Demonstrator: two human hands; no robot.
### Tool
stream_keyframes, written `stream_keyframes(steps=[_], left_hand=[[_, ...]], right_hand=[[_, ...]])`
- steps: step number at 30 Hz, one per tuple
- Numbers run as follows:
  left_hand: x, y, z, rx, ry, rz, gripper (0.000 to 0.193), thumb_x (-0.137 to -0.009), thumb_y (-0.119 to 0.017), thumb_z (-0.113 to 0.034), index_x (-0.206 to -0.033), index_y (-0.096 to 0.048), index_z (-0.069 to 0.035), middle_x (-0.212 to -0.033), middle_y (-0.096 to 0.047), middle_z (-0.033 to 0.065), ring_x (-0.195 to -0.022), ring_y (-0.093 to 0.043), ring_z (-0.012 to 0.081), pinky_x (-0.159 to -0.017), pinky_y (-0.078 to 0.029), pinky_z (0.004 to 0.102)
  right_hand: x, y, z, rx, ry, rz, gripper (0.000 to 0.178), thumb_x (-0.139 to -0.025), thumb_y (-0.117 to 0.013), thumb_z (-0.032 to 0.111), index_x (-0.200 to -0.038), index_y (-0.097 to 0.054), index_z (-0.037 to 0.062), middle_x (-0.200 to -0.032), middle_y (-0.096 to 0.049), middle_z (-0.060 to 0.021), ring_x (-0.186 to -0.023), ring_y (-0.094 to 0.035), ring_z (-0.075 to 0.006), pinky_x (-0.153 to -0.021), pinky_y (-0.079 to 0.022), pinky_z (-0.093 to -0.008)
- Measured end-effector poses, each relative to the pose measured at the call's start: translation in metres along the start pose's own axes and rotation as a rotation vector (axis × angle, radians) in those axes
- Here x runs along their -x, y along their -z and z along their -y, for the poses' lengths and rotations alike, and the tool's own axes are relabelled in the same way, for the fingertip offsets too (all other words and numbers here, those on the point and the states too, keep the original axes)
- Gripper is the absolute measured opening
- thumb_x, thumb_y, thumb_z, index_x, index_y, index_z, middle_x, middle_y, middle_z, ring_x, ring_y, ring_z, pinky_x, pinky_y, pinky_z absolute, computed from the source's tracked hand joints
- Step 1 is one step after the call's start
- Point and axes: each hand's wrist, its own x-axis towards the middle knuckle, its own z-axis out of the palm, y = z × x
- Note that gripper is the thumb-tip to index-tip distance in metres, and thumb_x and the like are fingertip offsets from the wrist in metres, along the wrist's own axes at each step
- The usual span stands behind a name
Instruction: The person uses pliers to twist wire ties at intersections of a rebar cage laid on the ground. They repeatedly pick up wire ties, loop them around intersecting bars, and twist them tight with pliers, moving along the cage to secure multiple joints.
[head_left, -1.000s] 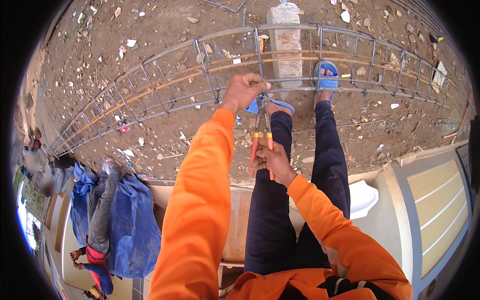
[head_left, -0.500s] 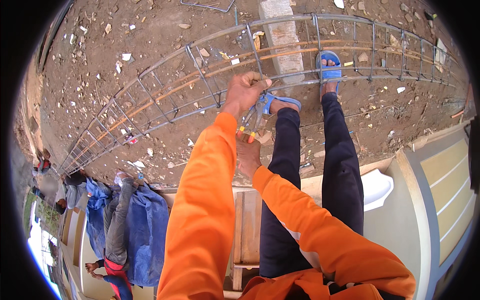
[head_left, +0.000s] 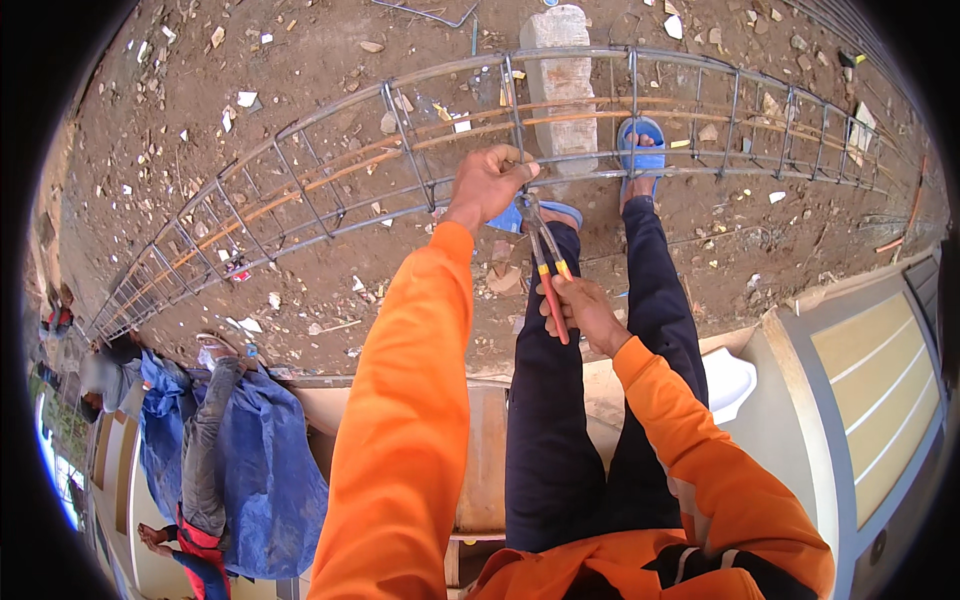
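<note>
A long rebar cage [head_left: 465, 186] of grey bars and square stirrups curves across the view. My left hand [head_left: 488, 186] is closed on its near bar beside a stirrup [head_left: 513, 100], thumb and fingers pinched together. Below it, my right hand [head_left: 588, 312] grips a pair of end-cutting pincers [head_left: 554, 300] by red handles with yellow bands. The pincers' jaws sit at the near bar, just right of my left fingers. Whether they are biting on wire there is too small to tell. Two rusty-brown bars run lengthwise inside the cage.
A pale concrete block [head_left: 560, 80] lies under the cage. My feet in blue sandals [head_left: 641, 140] stand at its near side. Brown soil carries scattered rubble. At lower left, another person [head_left: 205, 470] is beside a blue tarp [head_left: 265, 470]; a cream wall [head_left: 880, 375] is at right.
My right hand has moved right and slightly down, swinging the pincers' handles rightward. My left hand keeps its grip at the same stirrup. The view has shifted slightly.
</note>
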Motion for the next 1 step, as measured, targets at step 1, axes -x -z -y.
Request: stream_keyframes(steps=[1], left_hand=[[-0.0006,-0.0007,-0.0023,-0.004,-0.013,0.0,0.025,-0.086,-0.075,-0.021,-0.102,-0.07,-0.001,-0.069,-0.064,0.0021,-0.049,-0.051,0.0087,-0.048,-0.043,0.0253]], right_hand=[[-0.0008,0.007,-0.0024,-0.295,-0.085,0.314,0.049,-0.099,-0.049,0.047,-0.119,-0.059,0.0036,-0.093,-0.063,-0.0058,-0.085,-0.063,-0.0164,-0.086,-0.054,-0.0334]])
